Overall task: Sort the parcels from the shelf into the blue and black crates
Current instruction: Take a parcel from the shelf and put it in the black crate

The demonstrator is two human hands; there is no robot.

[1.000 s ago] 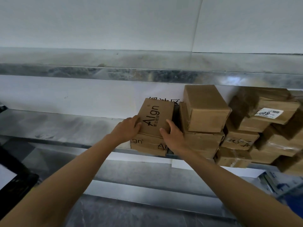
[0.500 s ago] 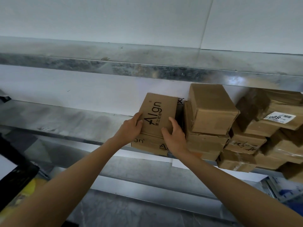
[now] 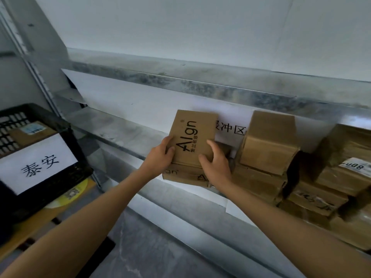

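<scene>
Parcel (image 3: 193,137) tilted up, left hand (image 3: 159,159) and right hand (image 3: 216,167) gripping its side edges.
One matching flat cardboard box (image 3: 183,176) beneath; one black lattice crate (image 3: 69,136) at left.

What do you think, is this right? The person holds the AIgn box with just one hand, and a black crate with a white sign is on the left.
Not quite. Both hands hold the AIgn box: the left hand grips its left edge and the right hand its right edge, as the head view shows. The black crate with a white sign is on the left.
</scene>
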